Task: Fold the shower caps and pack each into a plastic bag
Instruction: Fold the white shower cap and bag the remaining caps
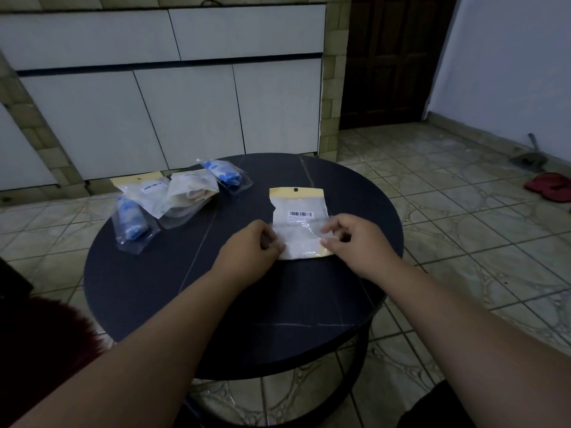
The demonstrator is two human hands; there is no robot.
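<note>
A flat plastic bag [299, 208] with a yellow header strip and a barcode label lies on the round dark table [247, 304], just right of centre. Its near end looks doubled over, with clear film showing there. My left hand [251, 247] pinches the bag's near left edge. At the near right edge, my right hand [355, 242] pinches the clear film. At the table's back left lie several packed bags: two hold blue-and-white shower caps [131, 225] [224, 174], one a beige cap [191, 193], and one shows a barcode [145, 189].
White cabinet doors [185, 112] stand behind the table. Tiled floor [463, 227] surrounds it, with a dustpan [530, 157] and red slippers [548, 186] at the far right. A dark red furry object [40, 350] sits at the near left.
</note>
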